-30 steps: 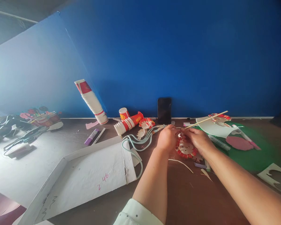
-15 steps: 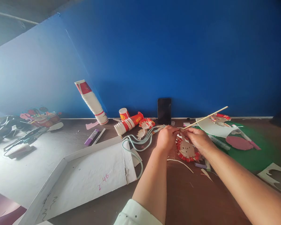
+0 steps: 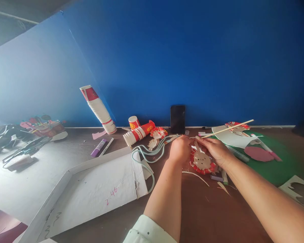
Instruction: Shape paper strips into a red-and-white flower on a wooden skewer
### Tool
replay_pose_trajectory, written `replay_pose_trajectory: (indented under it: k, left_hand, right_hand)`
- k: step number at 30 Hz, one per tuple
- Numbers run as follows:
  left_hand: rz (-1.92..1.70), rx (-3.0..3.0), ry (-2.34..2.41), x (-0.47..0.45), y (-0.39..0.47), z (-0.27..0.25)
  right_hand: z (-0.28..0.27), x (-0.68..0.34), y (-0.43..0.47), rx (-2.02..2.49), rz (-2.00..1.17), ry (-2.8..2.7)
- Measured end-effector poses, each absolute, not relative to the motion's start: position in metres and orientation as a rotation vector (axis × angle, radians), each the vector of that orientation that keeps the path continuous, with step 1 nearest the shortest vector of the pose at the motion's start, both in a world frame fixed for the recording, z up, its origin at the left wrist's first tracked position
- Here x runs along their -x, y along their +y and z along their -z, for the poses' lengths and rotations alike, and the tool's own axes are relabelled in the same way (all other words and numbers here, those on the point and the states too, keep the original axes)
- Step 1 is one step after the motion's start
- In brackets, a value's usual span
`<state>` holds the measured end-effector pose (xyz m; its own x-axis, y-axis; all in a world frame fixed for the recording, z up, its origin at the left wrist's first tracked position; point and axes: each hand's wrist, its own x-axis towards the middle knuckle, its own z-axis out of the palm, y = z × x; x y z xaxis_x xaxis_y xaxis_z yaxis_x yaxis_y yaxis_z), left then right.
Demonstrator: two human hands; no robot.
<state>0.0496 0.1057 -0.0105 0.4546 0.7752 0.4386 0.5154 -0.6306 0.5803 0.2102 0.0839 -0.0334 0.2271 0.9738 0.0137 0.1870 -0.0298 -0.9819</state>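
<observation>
My right hand (image 3: 216,150) is closed, thumb and fingers pinching a thin wooden stick (image 3: 229,128) that slants up to the right. Close beside it, my left hand (image 3: 181,148) is closed too, its fingertips near the stick's lower end. What the left fingers pinch is hidden behind the hand. Below and between both hands is a cut-out paper cup (image 3: 202,161) with a red fringe and small dark dots on its pale middle. A loose white strip (image 3: 196,176) lies on the table under my hands.
A white cardboard tray (image 3: 91,195) fills the left front, with pale blue cord (image 3: 152,160) at its corner. Behind are stacked paper cups (image 3: 140,133), a leaning cup stack (image 3: 98,109) and a phone (image 3: 177,119). Markers and a pink paper oval (image 3: 258,154) lie right, on green.
The wooden stick's far tip has swung right and slightly down. The fringed cup has turned, showing more of its dotted middle. Both hands stay close together.
</observation>
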Motion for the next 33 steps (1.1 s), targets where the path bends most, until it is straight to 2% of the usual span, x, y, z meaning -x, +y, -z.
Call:
replay_pose_trajectory:
  k: [8, 19, 25, 33]
  left_hand:
    - [-1.016, -2.269, 1.118, -0.053, 0.106, 0.013]
    - [-1.149, -1.934, 1.032, -0.053, 0.114, 0.019]
    - [-1.041, -1.508, 0.971, -0.052, 0.121, 0.026]
    - [-0.875, -1.185, 0.956, -0.044, 0.109, 0.005]
  right_hand:
    - [0.033, -0.208, 0.086, 1.402, -1.048, -1.026]
    - [0.028, -0.206, 0.083, 1.406, -0.976, -1.138]
    - [0.026, -0.205, 0.081, 1.403, -0.916, -1.212]
    - [0.014, -0.201, 0.074, 1.396, -0.938, -1.298]
